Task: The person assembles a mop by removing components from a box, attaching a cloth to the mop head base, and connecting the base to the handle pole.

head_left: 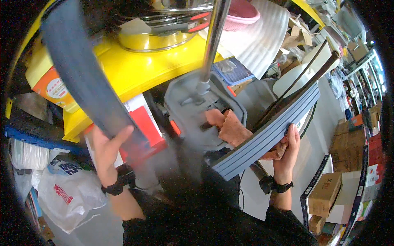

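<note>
My left hand (107, 149) grips a long dark grey strip (88, 74) near its lower end, thumb across the face. The strip slants up to the upper left and is smeared by motion. On the right, my right hand (287, 149) is closed around the edge of a grey ribbed panel (266, 133), with an orange-brown cloth (236, 130) bunched under the fingers. Part of the cloth lies behind the panel, and its loose end hangs over a grey plastic mop bucket (174, 96). A chrome pole (213, 41) stands in the bucket.
Pots with lids (158, 39) stand on a yellow shelf (143, 74) ahead. Below it is a red box (145, 127). A white plastic bag (67, 192) lies at left. A pink basket (242, 15) is at the back; cardboard boxes (324, 194) fill racks at right.
</note>
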`<state>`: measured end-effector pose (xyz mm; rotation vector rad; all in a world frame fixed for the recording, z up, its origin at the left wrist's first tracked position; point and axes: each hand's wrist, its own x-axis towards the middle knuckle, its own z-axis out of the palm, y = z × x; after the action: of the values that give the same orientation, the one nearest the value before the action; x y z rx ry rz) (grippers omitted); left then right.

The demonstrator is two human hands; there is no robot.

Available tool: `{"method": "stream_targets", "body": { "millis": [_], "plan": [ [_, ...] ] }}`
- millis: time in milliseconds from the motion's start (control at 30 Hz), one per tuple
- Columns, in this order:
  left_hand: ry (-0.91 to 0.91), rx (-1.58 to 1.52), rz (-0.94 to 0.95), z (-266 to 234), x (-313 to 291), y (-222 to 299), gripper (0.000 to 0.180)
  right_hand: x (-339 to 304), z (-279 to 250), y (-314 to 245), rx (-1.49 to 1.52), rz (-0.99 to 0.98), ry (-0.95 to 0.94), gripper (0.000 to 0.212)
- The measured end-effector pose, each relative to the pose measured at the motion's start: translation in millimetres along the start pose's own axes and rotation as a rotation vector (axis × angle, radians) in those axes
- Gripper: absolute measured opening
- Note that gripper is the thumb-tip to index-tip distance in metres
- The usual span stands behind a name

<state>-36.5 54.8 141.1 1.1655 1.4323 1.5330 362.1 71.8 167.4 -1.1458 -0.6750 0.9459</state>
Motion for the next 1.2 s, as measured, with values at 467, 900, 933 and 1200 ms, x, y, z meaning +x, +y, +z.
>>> {"method": "stream_targets", "body": {
  "millis": [467,900,933,1200],
  "plan": [
    [0.018,-0.605,-0.044,66.8,-6.6,21.1,0.039,-22.4,19.1,14.4,-0.069,0.015,-0.130,0.020],
    [0.311,-0.714,-0.137,113.8,-29.9,12.9,0.046,-32.6,-17.2,33.0,0.104,-0.047,0.063,0.027],
    [0.307,-0.795,-0.088,115.0,-28.8,15.5,0.049,-35.3,-21.4,33.9,0.109,-0.090,0.087,0.029],
    [0.191,-0.971,-0.035,117.5,-29.5,15.2,0.054,-48.2,-14.4,11.9,0.134,-0.145,-0.183,0.020]
  ]
}}
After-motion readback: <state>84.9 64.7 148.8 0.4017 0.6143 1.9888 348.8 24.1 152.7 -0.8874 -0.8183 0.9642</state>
